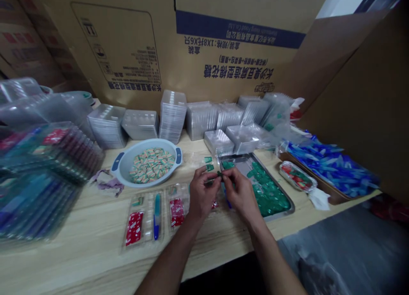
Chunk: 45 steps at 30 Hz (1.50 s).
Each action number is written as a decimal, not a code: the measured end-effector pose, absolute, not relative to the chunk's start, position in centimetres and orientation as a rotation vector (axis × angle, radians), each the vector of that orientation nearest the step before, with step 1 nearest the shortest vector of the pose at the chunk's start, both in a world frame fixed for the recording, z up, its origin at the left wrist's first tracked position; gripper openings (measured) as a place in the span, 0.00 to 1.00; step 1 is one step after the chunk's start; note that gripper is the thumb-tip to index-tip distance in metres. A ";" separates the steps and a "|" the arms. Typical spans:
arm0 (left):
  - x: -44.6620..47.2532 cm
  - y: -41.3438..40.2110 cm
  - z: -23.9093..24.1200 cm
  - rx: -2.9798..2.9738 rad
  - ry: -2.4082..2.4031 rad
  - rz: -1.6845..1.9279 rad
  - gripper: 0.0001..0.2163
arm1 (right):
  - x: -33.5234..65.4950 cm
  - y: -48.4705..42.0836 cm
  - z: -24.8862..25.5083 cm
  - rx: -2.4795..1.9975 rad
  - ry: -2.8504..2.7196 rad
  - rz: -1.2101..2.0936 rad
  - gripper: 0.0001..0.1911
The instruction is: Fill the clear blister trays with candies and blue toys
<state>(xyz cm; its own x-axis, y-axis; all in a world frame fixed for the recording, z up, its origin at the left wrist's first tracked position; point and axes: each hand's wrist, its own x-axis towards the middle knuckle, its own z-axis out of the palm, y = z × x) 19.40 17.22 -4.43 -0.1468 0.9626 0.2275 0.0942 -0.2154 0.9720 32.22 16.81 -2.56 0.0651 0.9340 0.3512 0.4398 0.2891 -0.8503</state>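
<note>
My left hand [204, 190] and my right hand [239, 190] meet over the middle of the table. Their fingertips pinch a small dark green piece [220, 174] between them; its exact kind is too small to make out. Just beyond my fingers lie a few green pieces [208, 167] in clear plastic. Right of my hands is a metal tray [291, 206] with many shiny green pieces [270, 193]. Left of them are clear plastic trays with red packets [134, 229]; one also holds a blue pen-shaped item [156, 216]. My hands partly hide another tray.
A light blue bowl [123, 182] holds small striped pieces. Stacks of clear trays [172, 116] line a large cardboard box [191, 73]. Filled trays [41, 184] pile up at left. Rightward are a foil dish [297, 176] and a carton of blue pieces [332, 165].
</note>
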 end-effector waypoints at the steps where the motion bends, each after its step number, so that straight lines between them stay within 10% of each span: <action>1: 19.4 17.2 -4.4 1.343 1.270 1.464 0.07 | 32.2 16.9 -2.8 -1.275 -1.444 0.719 0.08; 9: 19.6 17.6 -4.2 1.164 1.126 1.466 0.06 | 32.0 17.3 -3.6 -1.044 -0.951 1.283 0.18; 19: 19.1 17.9 -4.1 1.126 1.115 1.462 0.06 | 32.5 16.6 -3.5 -1.160 -1.408 0.805 0.10; 45: 19.3 17.8 -4.0 1.189 1.228 1.520 0.04 | 32.4 17.1 -2.3 -1.076 -1.364 1.052 0.15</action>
<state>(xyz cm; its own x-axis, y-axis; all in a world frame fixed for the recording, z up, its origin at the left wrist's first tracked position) 19.32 17.79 -3.98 -0.2089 0.9635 0.1672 -0.0386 -0.1790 0.9831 32.43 17.09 -2.32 -0.0389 0.9780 0.2051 0.0500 0.2069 -0.9771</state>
